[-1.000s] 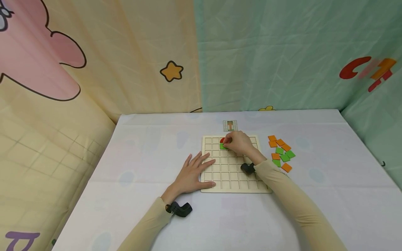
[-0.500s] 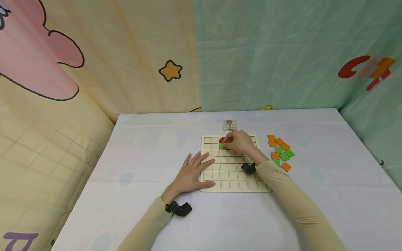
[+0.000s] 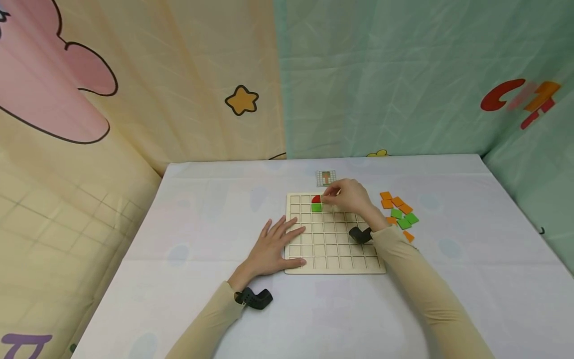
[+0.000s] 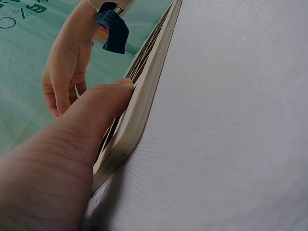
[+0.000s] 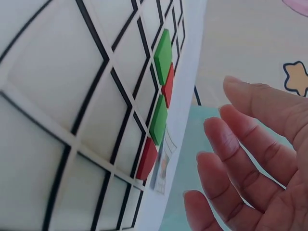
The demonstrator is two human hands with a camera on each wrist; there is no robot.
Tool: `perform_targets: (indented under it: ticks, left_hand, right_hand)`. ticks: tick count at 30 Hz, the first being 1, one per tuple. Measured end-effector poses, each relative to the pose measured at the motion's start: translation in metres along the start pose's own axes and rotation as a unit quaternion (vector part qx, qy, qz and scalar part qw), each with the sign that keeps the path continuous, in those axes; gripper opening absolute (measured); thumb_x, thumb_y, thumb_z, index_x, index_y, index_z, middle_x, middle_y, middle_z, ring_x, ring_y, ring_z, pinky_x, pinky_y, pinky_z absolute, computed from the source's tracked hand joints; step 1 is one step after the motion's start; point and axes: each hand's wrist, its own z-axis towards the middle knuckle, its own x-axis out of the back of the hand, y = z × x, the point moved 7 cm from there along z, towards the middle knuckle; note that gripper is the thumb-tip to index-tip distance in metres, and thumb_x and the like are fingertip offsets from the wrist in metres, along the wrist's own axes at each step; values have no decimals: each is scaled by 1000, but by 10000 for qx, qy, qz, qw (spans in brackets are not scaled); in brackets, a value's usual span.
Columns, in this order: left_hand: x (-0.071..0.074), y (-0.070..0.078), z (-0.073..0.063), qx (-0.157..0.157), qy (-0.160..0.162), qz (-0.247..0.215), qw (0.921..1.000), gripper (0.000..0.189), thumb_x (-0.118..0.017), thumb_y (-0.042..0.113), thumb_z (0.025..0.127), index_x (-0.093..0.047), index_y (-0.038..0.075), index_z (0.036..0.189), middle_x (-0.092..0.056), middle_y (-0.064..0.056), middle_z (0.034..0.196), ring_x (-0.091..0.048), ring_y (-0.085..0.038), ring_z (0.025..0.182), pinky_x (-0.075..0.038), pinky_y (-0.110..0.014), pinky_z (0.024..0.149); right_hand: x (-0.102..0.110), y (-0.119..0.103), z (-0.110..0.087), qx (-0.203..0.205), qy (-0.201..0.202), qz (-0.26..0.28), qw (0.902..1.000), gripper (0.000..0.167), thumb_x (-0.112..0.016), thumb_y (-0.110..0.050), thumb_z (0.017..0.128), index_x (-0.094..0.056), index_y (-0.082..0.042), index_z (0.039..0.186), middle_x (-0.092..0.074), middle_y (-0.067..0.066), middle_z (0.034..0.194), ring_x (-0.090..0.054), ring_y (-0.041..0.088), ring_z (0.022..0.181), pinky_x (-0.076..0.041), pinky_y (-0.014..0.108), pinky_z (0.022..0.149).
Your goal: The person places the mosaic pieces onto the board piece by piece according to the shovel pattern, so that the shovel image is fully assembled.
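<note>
A pale wooden grid board (image 3: 332, 264) lies on the table. My left hand (image 3: 265, 253) rests on its left edge with fingers spread; in the left wrist view the thumb (image 4: 108, 98) touches the rim. Over the board's far side, my right hand (image 3: 351, 196) hovers just right of a red round-edged piece (image 3: 316, 199) and a green square tile (image 3: 316, 208). The right wrist view shows the right fingers apart, with nothing between them. There, two green tiles (image 5: 158, 120) and two red pieces (image 5: 147, 160) sit in the grid; the right hand hides some of these from the head view.
A small printed card (image 3: 326, 178) with a grid picture lies beyond the board. To the right are several loose orange tiles (image 3: 386, 196) and green tiles (image 3: 411, 218), some covered by the right sleeve (image 3: 403, 254). Curtains (image 3: 385, 89) hang behind the table.
My right hand has lifted off the green tile and shifted slightly right and away, leaving the tile on the board. The left hand keeps its place.
</note>
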Motion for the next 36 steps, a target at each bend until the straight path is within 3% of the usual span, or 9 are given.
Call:
perform_targets:
  ticks: [7, 17, 31, 36]
  left_hand:
    - [0, -1, 0, 92, -102, -8, 9999, 81, -55, 66, 83, -32, 25, 149, -19, -2, 156, -7, -26, 143, 1, -50, 112]
    - [-1, -1, 0, 42, 12, -70, 10000, 81, -56, 65, 83, -34, 25, 149, -21, -3, 155, -8, -27, 143, 1, -49, 111]
    - [0, 0, -1, 11, 51, -81, 10000, 81, -57, 65, 83, -35, 23, 148, -22, -3, 155, -9, -28, 143, 0, -50, 111]
    - [0, 0, -1, 29, 27, -28, 10000, 81, -57, 65, 83, -34, 24, 149, -21, -3, 155, -8, -27, 143, 0, -51, 111]
  right_hand:
    - [16, 7, -2, -136, 268, 23, 9995, 22, -71, -33, 85, -74, -13, 92, -64, -1, 80, -56, 20, 72, -45, 35, 60]
    - [38, 20, -11, -74, 897, -7, 9959, 23, -69, -33, 87, -74, -11, 92, -66, 3, 81, -56, 21, 70, -44, 34, 56]
    - [53, 55, -24, -469, 903, 73, 9948, 26, -68, -35, 88, -72, -11, 96, -68, 5, 91, -57, 23, 79, -44, 35, 63]
    - [57, 69, -27, -715, 814, 14, 9941, 30, -66, -36, 89, -71, -9, 102, -68, 8, 98, -59, 24, 83, -45, 35, 60]
